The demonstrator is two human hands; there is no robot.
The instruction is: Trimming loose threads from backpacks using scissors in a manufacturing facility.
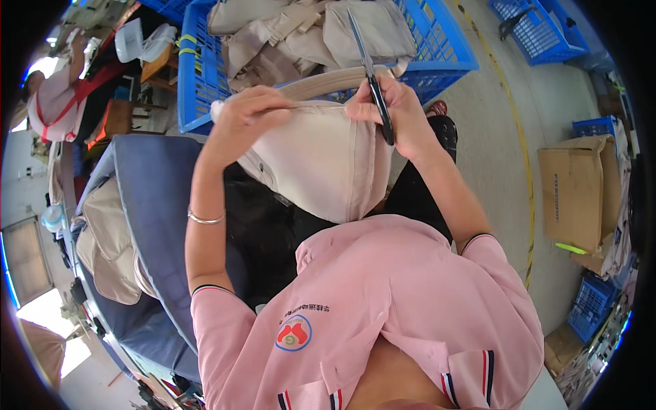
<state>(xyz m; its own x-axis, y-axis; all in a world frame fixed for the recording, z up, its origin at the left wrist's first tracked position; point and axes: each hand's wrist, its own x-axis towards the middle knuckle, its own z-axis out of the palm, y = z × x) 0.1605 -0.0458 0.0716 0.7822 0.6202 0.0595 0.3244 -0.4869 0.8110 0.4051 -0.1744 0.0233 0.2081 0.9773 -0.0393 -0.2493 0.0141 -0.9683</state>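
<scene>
A beige fabric garment piece (321, 160) hangs over my lap, its top edge stretched between both hands. My left hand (242, 119) pinches the left end of that edge. My right hand (396, 116) holds the right end and also grips black-handled scissors (372, 75), whose blades point up and away from me. A thin bracelet sits on my left forearm.
A blue plastic crate (198, 75) full of beige garments stands just ahead. A dark blue padded surface (154, 198) with more beige pieces lies at my left. Cardboard boxes (577, 191) and blue crates (536, 27) sit at right on the concrete floor. Another person works at far left.
</scene>
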